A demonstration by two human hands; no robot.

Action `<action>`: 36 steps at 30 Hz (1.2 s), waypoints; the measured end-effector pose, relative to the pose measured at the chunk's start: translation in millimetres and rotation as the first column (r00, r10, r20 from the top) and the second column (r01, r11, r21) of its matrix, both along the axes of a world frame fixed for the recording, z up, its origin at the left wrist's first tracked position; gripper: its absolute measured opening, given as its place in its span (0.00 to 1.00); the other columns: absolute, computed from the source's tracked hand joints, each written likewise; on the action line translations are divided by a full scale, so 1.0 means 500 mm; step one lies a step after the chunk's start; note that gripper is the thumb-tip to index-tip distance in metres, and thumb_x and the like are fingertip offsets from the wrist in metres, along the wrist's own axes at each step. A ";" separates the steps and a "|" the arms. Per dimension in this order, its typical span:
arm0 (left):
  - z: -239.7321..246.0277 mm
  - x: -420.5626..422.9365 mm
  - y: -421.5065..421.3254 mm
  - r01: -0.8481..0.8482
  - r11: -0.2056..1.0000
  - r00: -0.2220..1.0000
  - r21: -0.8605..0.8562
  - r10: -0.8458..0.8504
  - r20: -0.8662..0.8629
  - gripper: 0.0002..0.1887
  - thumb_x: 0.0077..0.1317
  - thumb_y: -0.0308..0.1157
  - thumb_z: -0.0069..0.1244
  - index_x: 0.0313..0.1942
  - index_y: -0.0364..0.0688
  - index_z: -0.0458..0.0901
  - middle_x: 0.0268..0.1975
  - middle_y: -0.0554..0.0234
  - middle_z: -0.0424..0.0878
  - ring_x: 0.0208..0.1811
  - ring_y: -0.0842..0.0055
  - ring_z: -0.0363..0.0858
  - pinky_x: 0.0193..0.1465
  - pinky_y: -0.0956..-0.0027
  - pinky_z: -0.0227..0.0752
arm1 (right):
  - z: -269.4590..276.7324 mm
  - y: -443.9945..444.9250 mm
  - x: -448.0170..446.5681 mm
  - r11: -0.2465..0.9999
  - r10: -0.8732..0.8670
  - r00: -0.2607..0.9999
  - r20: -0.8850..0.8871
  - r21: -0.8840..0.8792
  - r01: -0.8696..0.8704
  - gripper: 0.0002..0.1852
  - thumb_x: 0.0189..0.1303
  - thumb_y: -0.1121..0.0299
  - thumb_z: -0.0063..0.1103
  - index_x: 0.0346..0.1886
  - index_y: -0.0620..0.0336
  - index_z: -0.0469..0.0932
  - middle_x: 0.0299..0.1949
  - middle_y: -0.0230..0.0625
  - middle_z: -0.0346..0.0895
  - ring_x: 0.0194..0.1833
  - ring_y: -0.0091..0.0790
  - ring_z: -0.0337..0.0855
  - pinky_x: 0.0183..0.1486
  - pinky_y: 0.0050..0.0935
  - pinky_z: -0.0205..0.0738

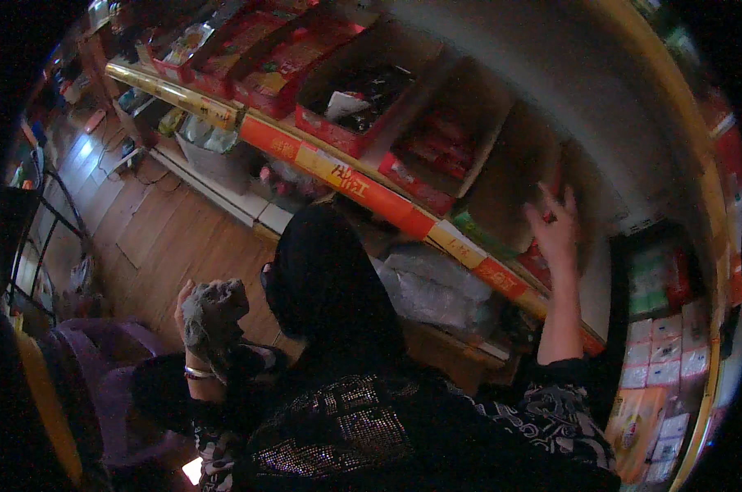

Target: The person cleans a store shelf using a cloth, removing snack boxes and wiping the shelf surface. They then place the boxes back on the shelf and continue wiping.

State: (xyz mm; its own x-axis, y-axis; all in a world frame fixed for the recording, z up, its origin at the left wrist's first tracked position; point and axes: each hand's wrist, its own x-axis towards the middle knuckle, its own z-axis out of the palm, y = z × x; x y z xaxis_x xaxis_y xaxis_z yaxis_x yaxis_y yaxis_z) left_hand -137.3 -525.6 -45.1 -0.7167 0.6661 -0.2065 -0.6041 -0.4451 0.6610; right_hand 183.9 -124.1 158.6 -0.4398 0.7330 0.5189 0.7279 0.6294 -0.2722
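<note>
My left hand (185,307), with a bracelet at its wrist, is closed around a crumpled grey cloth (214,313) above the wooden floor. My right hand (555,227) reaches into a cardboard box (500,184) on the shelf, its fingers spread. Something small and red shows between or behind those fingers; whether they touch it cannot be told. Left of that box stands an open red-edged box (435,141) of red packets. Another box (371,98) holds dark packets and a white piece. An orange and yellow label strip (346,178) runs along the shelf's front edge.
Below the shelf are a clear plastic bag (432,286) and a light bin (214,147) with things in it. Stacked white packs (666,350) stand at the right. A purple plastic stool or chair (94,369) and a black metal rack (48,234) are at the left.
</note>
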 end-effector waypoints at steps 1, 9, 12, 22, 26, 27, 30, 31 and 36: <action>-0.002 0.003 0.000 -0.020 0.998 1.000 -0.059 0.019 -0.005 0.21 0.66 0.46 0.37 0.33 0.37 0.79 0.34 0.58 0.83 0.37 0.65 0.80 0.44 0.66 0.74 | 0.011 -0.018 -0.014 0.997 -0.021 0.999 -0.037 0.076 0.024 0.19 0.52 0.68 0.61 0.50 0.48 0.78 0.60 0.51 0.65 0.61 0.48 0.66 0.61 0.37 0.62; 0.074 0.020 0.015 0.124 0.992 0.985 0.016 -0.125 0.121 0.20 0.66 0.46 0.38 0.29 0.40 0.79 0.30 0.59 0.83 0.32 0.67 0.81 0.40 0.66 0.76 | -0.017 -0.118 -0.217 0.733 0.603 0.760 0.243 0.206 -0.648 0.19 0.48 0.75 0.57 0.47 0.48 0.79 0.45 0.40 0.76 0.50 0.41 0.76 0.63 0.47 0.53; 0.097 0.044 0.013 -0.105 0.974 0.994 -0.199 0.101 -0.033 0.20 0.65 0.46 0.39 0.29 0.39 0.79 0.30 0.59 0.83 0.32 0.68 0.81 0.40 0.67 0.76 | -0.032 -0.101 -0.236 0.752 0.590 0.735 0.335 0.103 -0.651 0.23 0.50 0.76 0.53 0.51 0.44 0.76 0.36 0.35 0.79 0.41 0.35 0.79 0.64 0.49 0.50; 0.075 0.029 0.000 -0.057 0.998 0.963 -0.040 0.066 0.262 0.19 0.65 0.44 0.40 0.32 0.38 0.79 0.31 0.58 0.83 0.34 0.68 0.82 0.43 0.68 0.76 | -0.037 -0.088 -0.246 0.735 0.635 0.724 0.269 0.079 -0.674 0.20 0.50 0.75 0.56 0.49 0.46 0.77 0.29 0.31 0.79 0.37 0.32 0.80 0.62 0.45 0.52; 0.062 0.037 -0.007 -0.125 0.990 0.955 -0.068 0.138 0.262 0.18 0.66 0.44 0.40 0.33 0.38 0.79 0.32 0.58 0.83 0.36 0.68 0.81 0.44 0.67 0.75 | -0.019 -0.121 -0.252 0.692 0.650 0.731 0.209 0.234 -0.682 0.16 0.49 0.77 0.56 0.44 0.53 0.79 0.33 0.31 0.80 0.39 0.34 0.80 0.60 0.45 0.57; 0.059 0.041 -0.010 -0.169 0.981 0.954 -0.100 0.188 0.235 0.18 0.66 0.44 0.40 0.34 0.38 0.79 0.33 0.58 0.83 0.36 0.68 0.81 0.44 0.67 0.75 | -0.015 -0.132 -0.249 0.669 0.681 0.711 0.173 0.248 -0.701 0.16 0.49 0.77 0.57 0.43 0.54 0.79 0.33 0.32 0.80 0.39 0.35 0.80 0.58 0.44 0.59; 0.055 0.038 -0.014 -0.254 0.941 0.963 -0.222 0.268 0.036 0.18 0.65 0.45 0.40 0.34 0.39 0.78 0.34 0.57 0.83 0.37 0.68 0.81 0.45 0.67 0.75 | -0.026 -0.190 -0.238 0.610 0.781 0.622 0.062 0.143 -0.780 0.14 0.47 0.79 0.58 0.40 0.58 0.79 0.33 0.35 0.81 0.38 0.37 0.80 0.54 0.42 0.65; 0.058 0.034 -0.017 -0.219 0.965 0.966 -0.147 0.236 0.110 0.18 0.65 0.46 0.40 0.35 0.39 0.78 0.34 0.57 0.82 0.37 0.68 0.81 0.45 0.67 0.75 | -0.037 -0.218 -0.240 0.552 0.832 0.553 0.043 0.029 -0.833 0.14 0.47 0.80 0.58 0.40 0.59 0.79 0.33 0.36 0.81 0.37 0.37 0.80 0.52 0.41 0.67; 0.090 0.028 -0.002 -0.137 0.989 0.959 0.053 0.119 0.257 0.21 0.66 0.49 0.39 0.41 0.39 0.76 0.38 0.58 0.81 0.38 0.71 0.79 0.45 0.69 0.73 | -0.161 -0.390 -0.358 0.153 0.918 0.298 -0.261 -0.460 -0.875 0.19 0.45 0.73 0.67 0.44 0.60 0.78 0.42 0.45 0.78 0.43 0.42 0.80 0.50 0.36 0.71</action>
State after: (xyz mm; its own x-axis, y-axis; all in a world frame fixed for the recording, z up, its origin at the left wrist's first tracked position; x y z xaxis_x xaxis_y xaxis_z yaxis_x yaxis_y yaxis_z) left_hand -123.5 -526.8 -0.3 -0.7276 0.5912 -0.3480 -0.6821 -0.5695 0.4586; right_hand 4.8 -319.3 78.3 -0.9706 -0.1017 0.2181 -0.2294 0.6652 -0.7106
